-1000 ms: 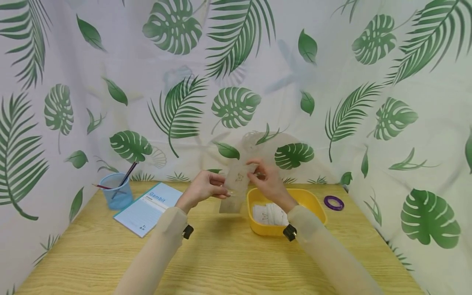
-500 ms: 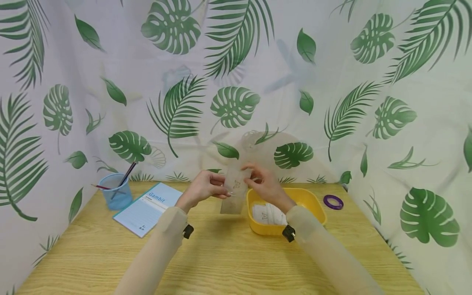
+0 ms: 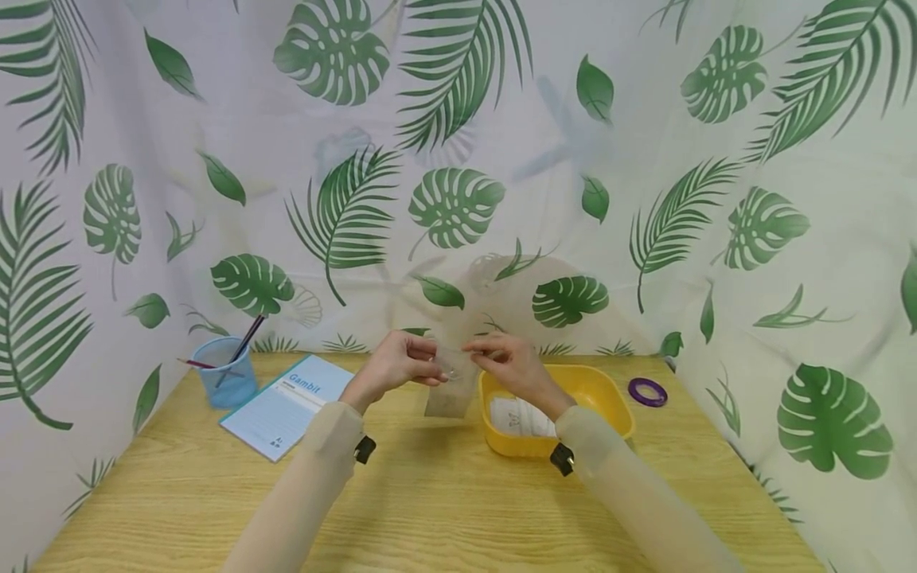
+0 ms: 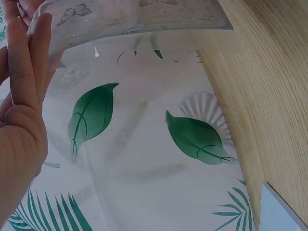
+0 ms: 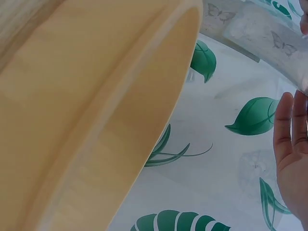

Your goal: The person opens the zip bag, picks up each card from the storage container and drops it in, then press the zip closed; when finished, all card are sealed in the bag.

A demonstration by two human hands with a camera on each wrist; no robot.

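A translucent plastic strip (image 3: pixel 447 399) with faint butterfly prints hangs above the table between my hands. My left hand (image 3: pixel 396 368) pinches its left side between thumb and fingers. At the upper right edge, my right hand (image 3: pixel 516 368) pinches the strip with thumb and fingertips. In the left wrist view the strip (image 4: pixel 110 20) stretches away from the left hand (image 4: pixel 24 91). The right wrist view shows the strip (image 5: pixel 267 41) partly doubled over, above the extended outer fingers of my right hand (image 5: pixel 294 149); its thumb is out of sight there.
A yellow tub (image 3: pixel 516 450) stands below my right hand, with white packets (image 3: pixel 519 418) inside. Farther right lies a purple ring (image 3: pixel 648 393). To the left are a notebook (image 3: pixel 286 410) and a blue mesh cup (image 3: pixel 228 386) with pencils. A leaf-print curtain (image 3: pixel 458 103) closes off the back.
My right hand has come down and slightly left, bringing the strip's raised upper part down. The left hand has stayed in place, still gripping the strip.
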